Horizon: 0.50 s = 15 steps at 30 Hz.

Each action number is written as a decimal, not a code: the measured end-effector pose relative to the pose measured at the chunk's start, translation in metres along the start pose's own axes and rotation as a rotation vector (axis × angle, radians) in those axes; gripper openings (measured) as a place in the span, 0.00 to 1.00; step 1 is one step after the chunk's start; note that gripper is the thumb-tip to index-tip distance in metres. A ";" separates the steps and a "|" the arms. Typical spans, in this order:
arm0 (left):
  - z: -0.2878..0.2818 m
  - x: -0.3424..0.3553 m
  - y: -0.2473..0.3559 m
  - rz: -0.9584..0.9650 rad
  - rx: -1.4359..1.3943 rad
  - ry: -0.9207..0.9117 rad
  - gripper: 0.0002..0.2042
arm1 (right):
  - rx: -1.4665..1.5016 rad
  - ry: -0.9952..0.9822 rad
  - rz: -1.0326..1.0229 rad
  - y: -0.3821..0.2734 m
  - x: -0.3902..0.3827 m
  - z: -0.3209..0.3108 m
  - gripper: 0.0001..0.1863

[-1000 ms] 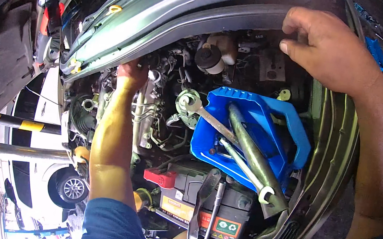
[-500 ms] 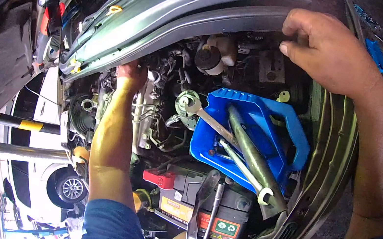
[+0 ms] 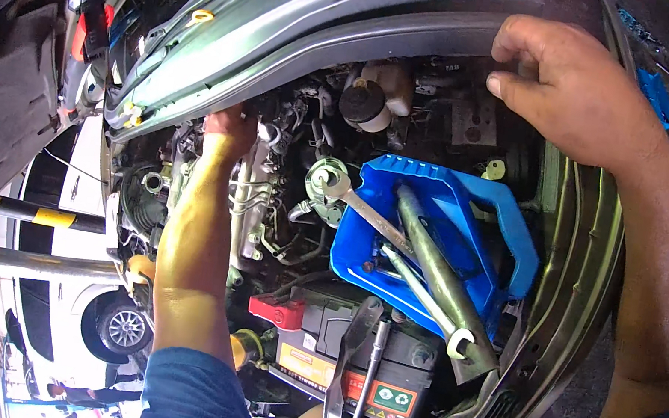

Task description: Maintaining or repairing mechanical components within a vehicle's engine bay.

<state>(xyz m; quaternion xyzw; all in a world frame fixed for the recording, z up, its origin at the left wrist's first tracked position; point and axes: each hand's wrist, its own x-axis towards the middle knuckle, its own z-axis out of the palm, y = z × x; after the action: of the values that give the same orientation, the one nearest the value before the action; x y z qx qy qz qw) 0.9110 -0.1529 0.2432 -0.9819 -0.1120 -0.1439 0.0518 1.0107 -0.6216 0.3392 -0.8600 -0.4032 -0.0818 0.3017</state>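
Two bare hands work at an open engine bay: the left hand reaches down beside the engine, its fingertips hidden, so whether its grip is closed on anything cannot be told. Above the far right corner, the right hand has its fingers loosely curled, a gap left to the thumb and nothing seen between them. To the engine's right, a blue plastic tray carries a wrench and a metal tube, near the car battery.
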 end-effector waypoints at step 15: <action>-0.006 -0.003 0.010 0.020 -0.031 0.022 0.19 | -0.024 -0.008 0.041 -0.002 -0.002 0.000 0.11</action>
<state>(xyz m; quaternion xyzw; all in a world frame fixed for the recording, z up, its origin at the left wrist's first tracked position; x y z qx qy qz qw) 0.9086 -0.1638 0.2472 -0.9820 -0.0992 -0.1557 0.0394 1.0082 -0.6215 0.3393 -0.8720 -0.3858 -0.0769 0.2913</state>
